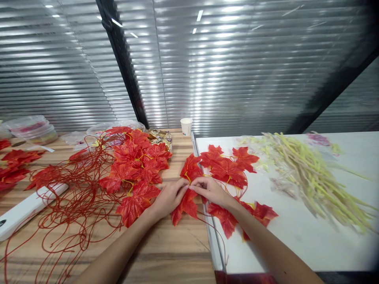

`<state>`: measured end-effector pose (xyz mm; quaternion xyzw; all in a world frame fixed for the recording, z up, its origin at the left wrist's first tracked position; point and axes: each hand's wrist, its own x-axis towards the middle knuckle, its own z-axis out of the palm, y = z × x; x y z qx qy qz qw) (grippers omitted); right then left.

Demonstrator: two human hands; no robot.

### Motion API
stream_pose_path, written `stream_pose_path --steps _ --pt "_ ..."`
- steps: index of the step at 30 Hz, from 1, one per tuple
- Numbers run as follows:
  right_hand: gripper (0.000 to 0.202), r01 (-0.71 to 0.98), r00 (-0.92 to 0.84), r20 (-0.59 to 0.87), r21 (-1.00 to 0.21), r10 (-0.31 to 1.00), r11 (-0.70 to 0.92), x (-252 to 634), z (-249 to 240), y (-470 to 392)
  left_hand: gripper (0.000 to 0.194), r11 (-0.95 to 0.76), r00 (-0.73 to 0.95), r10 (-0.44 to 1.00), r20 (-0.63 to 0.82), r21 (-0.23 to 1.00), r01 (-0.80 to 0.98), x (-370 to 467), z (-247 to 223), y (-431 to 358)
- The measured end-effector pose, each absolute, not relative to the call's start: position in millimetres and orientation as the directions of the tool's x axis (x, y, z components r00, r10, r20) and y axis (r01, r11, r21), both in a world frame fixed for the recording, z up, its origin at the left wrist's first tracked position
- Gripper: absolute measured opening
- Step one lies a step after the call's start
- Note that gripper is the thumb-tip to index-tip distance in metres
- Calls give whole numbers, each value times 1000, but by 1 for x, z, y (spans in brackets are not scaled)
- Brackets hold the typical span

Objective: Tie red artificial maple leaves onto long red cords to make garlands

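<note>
Near the middle, where the wooden table meets the white one, my left hand (169, 198) and my right hand (213, 191) meet fingertip to fingertip. Both pinch at the yellow stem (187, 177) of a red maple leaf (191, 167). Another red leaf (186, 205) hangs just below the fingers. To the right, more red leaves (227, 169) lie on the white table, joined by thin red cord. A pile of red leaves (139, 161) with yellow stems sits left of my left hand, beside a large tangle of red cord (85, 189).
A paper cup (186, 127) stands at the back by gold wrappers (160, 137). Yellow-green strips (319, 177) cover the right of the white table (296, 244). At left are a long white device (29, 209), plastic containers (32, 129) and more leaves. Blinds (207, 59) rise behind.
</note>
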<state>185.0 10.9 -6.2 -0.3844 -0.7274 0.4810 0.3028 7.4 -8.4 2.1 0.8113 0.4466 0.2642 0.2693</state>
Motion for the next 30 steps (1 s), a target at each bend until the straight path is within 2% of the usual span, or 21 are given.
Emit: stream_pose_path --steps 30 --pt "27 227 -545 49 -952 837 204 184 -6 10 22 -477 485 859 167 605 637 5 0 -8"
